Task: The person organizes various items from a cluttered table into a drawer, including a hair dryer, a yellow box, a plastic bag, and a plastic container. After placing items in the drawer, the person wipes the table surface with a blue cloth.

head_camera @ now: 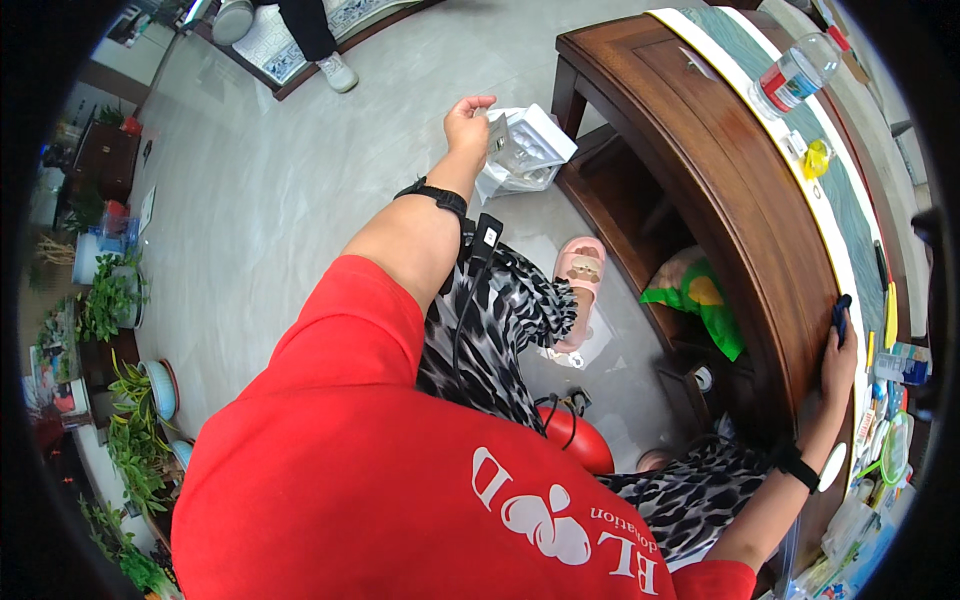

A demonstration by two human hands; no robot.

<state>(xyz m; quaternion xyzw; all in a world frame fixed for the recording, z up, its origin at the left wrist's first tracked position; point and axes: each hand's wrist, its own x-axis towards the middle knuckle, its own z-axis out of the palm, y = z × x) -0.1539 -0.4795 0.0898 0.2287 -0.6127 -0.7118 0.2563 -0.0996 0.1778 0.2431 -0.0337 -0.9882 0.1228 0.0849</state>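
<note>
My left hand [468, 129] is stretched out over a white plastic bag [498, 181] on the floor, its fingers curled. Beside the fingertips is a piece of clear plastic packaging [498, 141]; whether they grip it I cannot tell. A white moulded tray [541, 138] sticks out of the bag's top. At the desk's front edge my right hand [837, 366] holds a small dark blue item [841, 313], perhaps a cloth, mostly hidden by the fingers. That hand rests along the rim of the dark wooden desk [720, 161].
A plastic bottle [796, 75], a yellow wrapper [817, 158] and a small green net [895, 448] lie on the desktop. A green bag [701, 304] sits on the shelf below. Potted plants [112, 296] line the left. Another person's shoe [338, 73] shows at the top.
</note>
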